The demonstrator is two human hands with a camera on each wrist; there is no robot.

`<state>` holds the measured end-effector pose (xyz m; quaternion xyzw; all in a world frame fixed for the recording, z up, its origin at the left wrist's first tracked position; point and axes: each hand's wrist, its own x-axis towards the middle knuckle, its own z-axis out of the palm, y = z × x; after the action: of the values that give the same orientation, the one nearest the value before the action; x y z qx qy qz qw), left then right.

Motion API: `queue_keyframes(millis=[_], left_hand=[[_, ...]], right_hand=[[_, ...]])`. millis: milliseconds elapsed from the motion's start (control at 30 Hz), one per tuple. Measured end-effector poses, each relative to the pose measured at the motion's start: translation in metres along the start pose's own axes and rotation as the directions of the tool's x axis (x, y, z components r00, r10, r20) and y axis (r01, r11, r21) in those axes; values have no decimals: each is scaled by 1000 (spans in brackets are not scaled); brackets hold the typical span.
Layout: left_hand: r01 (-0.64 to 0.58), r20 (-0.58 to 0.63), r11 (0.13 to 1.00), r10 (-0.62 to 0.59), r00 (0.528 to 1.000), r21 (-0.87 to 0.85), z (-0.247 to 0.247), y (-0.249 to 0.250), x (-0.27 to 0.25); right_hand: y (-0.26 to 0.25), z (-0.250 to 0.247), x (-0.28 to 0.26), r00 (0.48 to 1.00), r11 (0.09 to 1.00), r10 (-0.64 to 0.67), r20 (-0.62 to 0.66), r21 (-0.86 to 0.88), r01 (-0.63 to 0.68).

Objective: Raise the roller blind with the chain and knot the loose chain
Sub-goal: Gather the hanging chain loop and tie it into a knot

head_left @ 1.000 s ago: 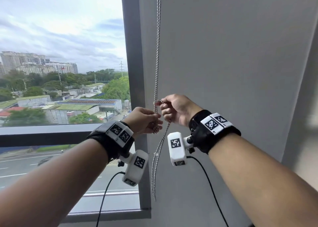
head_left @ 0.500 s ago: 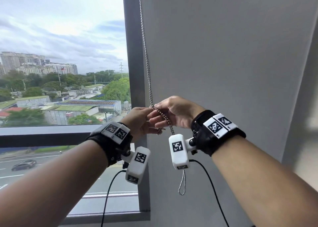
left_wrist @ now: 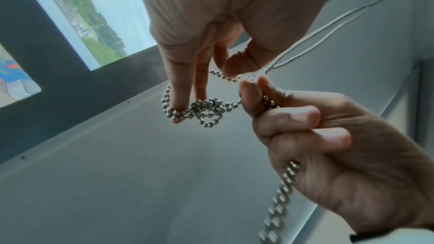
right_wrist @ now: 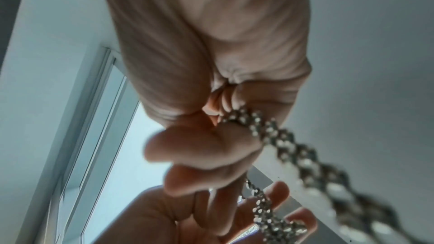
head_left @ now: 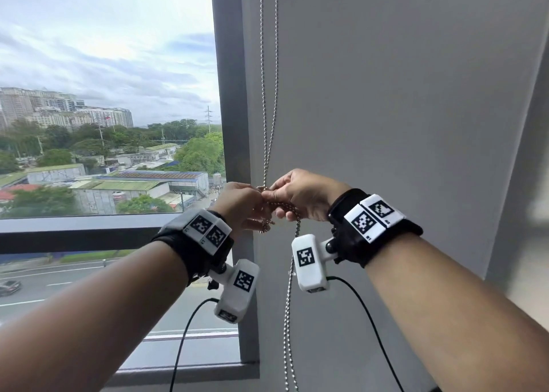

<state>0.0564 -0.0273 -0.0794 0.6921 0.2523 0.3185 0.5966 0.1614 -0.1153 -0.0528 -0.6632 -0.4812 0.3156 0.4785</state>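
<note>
Both hands, left hand [head_left: 242, 205] and right hand [head_left: 300, 195], pinch the limp, probably slippery chain [left_wrist: 206, 108] beside its loose knot.

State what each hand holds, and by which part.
Both hold the bead chain. Left hand pinches the forming knot's loop; right hand grips the doubled strands beside it.
</note>
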Motion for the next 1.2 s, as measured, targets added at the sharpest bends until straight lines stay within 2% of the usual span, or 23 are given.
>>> queue_keyframes(millis=[67,233,400,467,600,733,800,1000,1200], left_hand=[[-12,-62,1000,14,998,21,-4,0,3],[-24,-40,989,30,999,146,-10,-2,5],[-178,-165,956,219,962,231,-8,-3,8],[-192,-142,966,217,966,171,-9,-4,9],[-149,-61,981,143,988,-126,-8,-1,5],[-65,72,972,83,994,-225,-8,0,3],[-41,112,972,69,991,-231,-8,-2,4],[-127,93,980,142,985,-154,-8,-12,4],[-232,-4,970,232,973,-74,-6,-14,1]], right_hand=[[0,2,2,999,1000,-12,-45,-8,12],[3,6,3,996,997,-45,-72,66,50],[4,7,8,990,988,-66,-121,130,82],[6,6,11,984,986,-66,-163,143,89],[8,3,14,971,987,-76,-226,122,105],[12,2,15,959,986,-84,-269,118,119],[13,3,15,960,985,-86,-268,120,121],[13,5,16,953,989,-87,-290,91,118],[12,6,16,942,992,-100,-320,42,120]])
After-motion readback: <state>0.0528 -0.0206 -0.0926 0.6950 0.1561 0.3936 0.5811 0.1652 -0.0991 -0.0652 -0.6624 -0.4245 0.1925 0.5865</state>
